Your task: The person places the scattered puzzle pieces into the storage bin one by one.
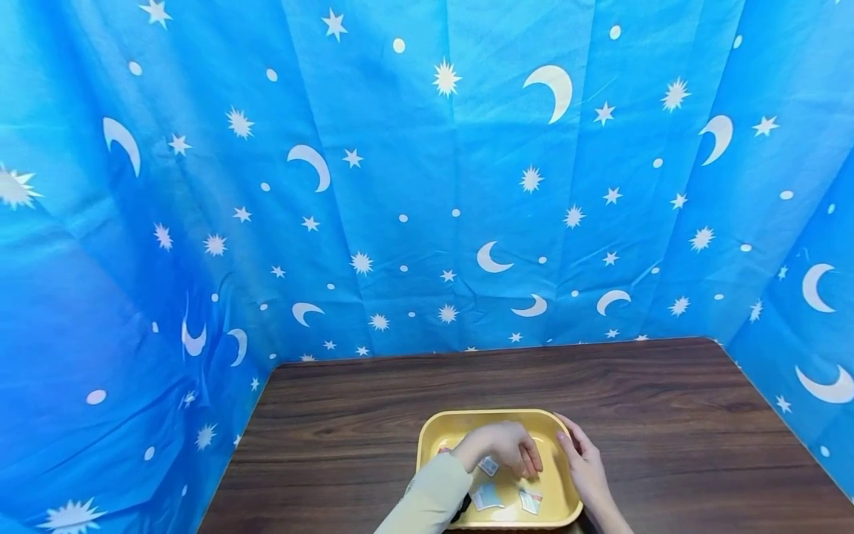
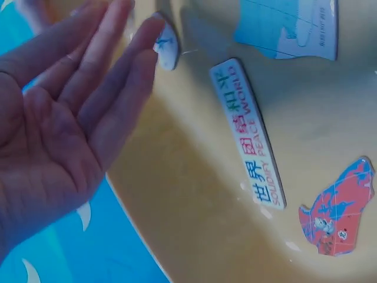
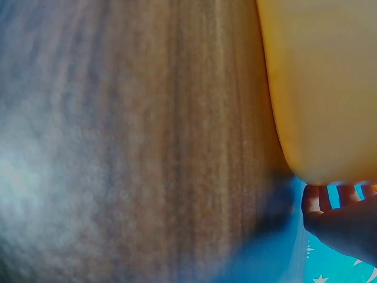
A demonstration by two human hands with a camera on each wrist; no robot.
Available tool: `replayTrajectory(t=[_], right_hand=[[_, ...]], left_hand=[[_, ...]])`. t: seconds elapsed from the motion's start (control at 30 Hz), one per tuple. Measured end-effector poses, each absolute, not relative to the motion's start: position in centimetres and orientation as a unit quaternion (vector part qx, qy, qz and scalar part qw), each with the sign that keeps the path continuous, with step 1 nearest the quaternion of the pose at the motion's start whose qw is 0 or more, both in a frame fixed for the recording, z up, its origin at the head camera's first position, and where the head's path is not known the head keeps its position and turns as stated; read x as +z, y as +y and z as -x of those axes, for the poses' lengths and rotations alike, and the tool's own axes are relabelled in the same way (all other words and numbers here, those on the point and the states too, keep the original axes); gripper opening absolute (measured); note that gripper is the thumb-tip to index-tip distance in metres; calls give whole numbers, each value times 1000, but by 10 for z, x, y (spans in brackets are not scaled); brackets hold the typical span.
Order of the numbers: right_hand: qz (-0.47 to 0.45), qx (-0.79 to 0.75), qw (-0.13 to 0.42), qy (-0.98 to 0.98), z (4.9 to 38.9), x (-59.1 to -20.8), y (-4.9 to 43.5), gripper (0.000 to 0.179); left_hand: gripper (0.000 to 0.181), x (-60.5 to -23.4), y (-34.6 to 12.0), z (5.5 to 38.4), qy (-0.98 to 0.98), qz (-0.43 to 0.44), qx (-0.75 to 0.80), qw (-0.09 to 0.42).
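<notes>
A yellow tray (image 1: 427,437) sits on the table with several flat, map-printed pieces inside. My left hand (image 1: 510,447) reaches over it with fingers extended downward. In the left wrist view, the fingers (image 2: 112,65) are long and apart, fingertips overlapping a small white piece (image 2: 168,44) with blue marks. Nearby are a narrow strip (image 2: 247,135) of coloured lettering, a red-and-blue map piece (image 2: 339,209) and a light-blue piece (image 2: 288,26). At the tray's right side, my right hand (image 1: 586,463) grips the rim, thumb on top; the right wrist view shows its fingers (image 3: 321,203) along the tray's edge.
Dark wood-grain tabletop (image 1: 333,430) surrounds the tray. Blue cloth (image 1: 400,185) with white moons and stars hangs behind the table and at both sides. A pale sleeve (image 1: 430,493) covers the left forearm, which crosses the tray's near-left rim.
</notes>
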State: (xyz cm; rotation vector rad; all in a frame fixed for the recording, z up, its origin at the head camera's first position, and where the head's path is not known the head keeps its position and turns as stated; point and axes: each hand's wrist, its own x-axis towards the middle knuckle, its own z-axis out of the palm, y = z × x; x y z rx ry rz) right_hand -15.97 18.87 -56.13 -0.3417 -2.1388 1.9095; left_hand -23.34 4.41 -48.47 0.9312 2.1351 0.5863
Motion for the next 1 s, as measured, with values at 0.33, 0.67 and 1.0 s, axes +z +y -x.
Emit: replayTrajectory(t=[0.33,0.67,1.0], right_hand=[[126,640,111,-750,163,-562,191,40],[147,633,92,-754,167,-564,196,42],[143,605,117,-774,165,-564,202,43]], left_hand=[[27,-471,23,243,779,-426,321,328],[25,-462,0,244,820,-373,393,186],[33,-469,-27,246,868,-325,371,56]])
